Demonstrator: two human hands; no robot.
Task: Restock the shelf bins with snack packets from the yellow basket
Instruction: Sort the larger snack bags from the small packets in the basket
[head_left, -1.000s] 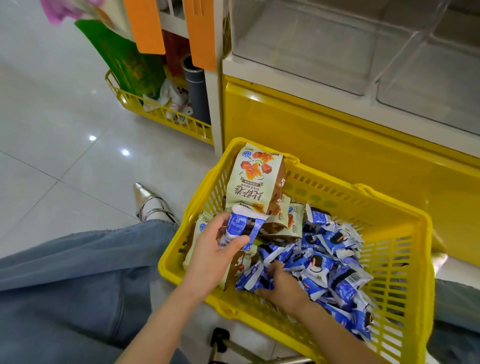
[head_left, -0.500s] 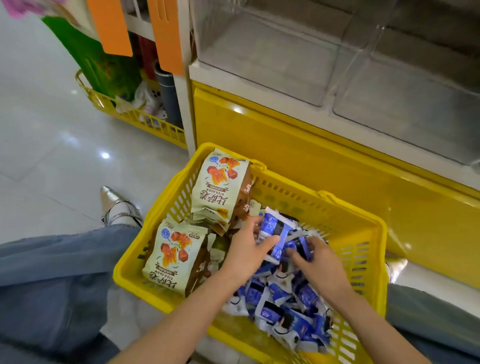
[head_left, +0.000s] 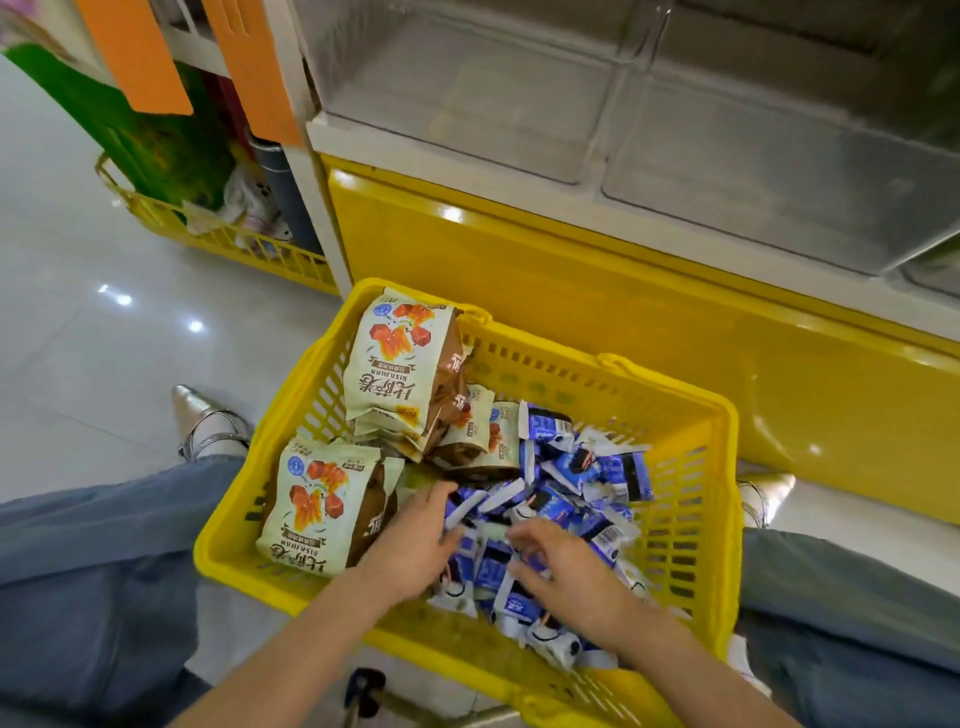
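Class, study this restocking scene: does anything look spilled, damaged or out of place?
Nothing stands out. The blue packets lie jumbled but inside the yellow basket, and the cream bags look intact. No spills show.

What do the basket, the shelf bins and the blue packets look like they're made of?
Basket: likely rigid moulded plastic, glossy yellow, with slotted walls. Shelf bins: clear hard plastic, probably acrylic; you can see through the walls and their edges catch light. Blue packets: thin printed film, plastic or foil, crinkled with sealed ends.
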